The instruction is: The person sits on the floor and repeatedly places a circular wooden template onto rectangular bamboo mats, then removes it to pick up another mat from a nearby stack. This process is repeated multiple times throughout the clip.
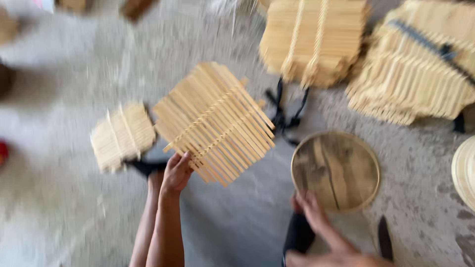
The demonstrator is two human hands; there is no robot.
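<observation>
My left hand [175, 173] grips the lower edge of a flat grid of thin bamboo slats [215, 121] and holds it up, tilted, above the concrete floor. My right hand [312, 206] rests with its fingers on the near rim of a round wooden board with a bamboo hoop [336, 170], which lies flat on the floor. The picture is blurred by motion.
A small stack of slat grids [122, 134] lies left of my left hand. Two larger tied stacks [312, 37] [420, 62] sit at the back right. Black straps [284, 111] trail on the floor. Another round rim [465, 170] shows at the right edge, with a dark blade-like object [385, 238] nearby.
</observation>
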